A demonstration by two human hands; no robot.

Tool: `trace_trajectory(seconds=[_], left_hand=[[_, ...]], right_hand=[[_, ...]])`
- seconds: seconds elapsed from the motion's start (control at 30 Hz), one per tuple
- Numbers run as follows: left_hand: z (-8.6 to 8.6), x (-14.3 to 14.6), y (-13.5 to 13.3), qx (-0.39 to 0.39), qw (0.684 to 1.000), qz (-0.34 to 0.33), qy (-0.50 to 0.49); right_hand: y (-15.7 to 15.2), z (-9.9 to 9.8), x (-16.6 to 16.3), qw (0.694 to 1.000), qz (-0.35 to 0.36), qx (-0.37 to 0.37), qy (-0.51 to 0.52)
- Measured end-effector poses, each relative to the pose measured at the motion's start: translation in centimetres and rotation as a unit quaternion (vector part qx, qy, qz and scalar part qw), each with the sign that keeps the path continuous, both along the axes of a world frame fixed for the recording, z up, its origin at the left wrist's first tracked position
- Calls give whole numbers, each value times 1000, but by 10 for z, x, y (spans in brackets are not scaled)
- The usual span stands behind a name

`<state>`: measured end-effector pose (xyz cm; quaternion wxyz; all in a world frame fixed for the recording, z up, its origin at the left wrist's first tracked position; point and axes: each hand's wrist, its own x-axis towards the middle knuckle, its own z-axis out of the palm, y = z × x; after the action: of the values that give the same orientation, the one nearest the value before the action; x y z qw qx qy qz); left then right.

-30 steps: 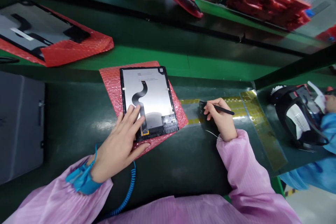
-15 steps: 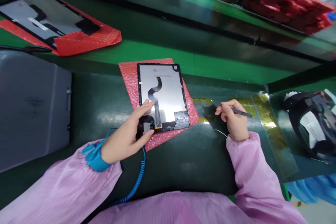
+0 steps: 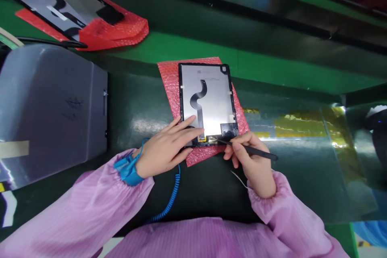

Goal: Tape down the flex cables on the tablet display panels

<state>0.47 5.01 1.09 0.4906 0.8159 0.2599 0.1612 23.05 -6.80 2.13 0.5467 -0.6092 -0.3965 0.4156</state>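
A tablet screen assembly (image 3: 208, 102) lies back side up on a pink bubble-wrap bag (image 3: 168, 82). A curved black flex cable (image 3: 198, 98) runs down its silvery back to a yellow-edged connector (image 3: 202, 139). My left hand (image 3: 169, 143) rests with spread fingers over the lower left corner, fingertips by the cable. In my right hand (image 3: 250, 157) black tweezers (image 3: 256, 152) are pinched, their tips at the lower edge of the assembly. A small shiny amber piece, seemingly tape (image 3: 212, 139), is at the tips, right of the connector; whether it is stuck down I cannot tell.
Amber tape strips (image 3: 302, 125) lie on the dark green mat to the right. A grey plastic case (image 3: 54, 105) stands at the left. Behind it another screen assembly (image 3: 51, 0) lies on a red bubble-wrap bag (image 3: 121, 32). A coiled blue wrist cord (image 3: 171, 201) hangs from my left wrist.
My right hand has moved left with the tweezers, from beside the amber strips to the assembly's lower edge. An amber piece now shows there. My left fingers have spread flatter; the view has shifted.
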Motion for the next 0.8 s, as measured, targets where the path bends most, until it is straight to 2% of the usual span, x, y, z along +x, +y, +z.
trace_trajectory(seconds=[0.17, 0.37, 0.47, 0.53, 0.63, 0.8], left_hand=[[1, 0, -2, 13, 1000, -4, 0], [1, 2, -2, -36, 999, 6, -7], [0, 2, -1, -36, 999, 4, -9], [-2, 1, -1, -7, 1000, -5, -6], [-4, -1, -1, 80, 996, -27, 11], [-4, -3, -2, 222, 972, -55, 49]], right_hand=[[5, 1, -18, 1000, -4, -20, 0], [8, -2, -21, 999, -1, -41, -3], [9, -2, -21, 999, -6, -42, -13], [10, -2, -21, 999, -9, -40, -13], [10, -1, -22, 999, -6, -45, -16], [10, 1, -22, 998, -4, -58, -11]])
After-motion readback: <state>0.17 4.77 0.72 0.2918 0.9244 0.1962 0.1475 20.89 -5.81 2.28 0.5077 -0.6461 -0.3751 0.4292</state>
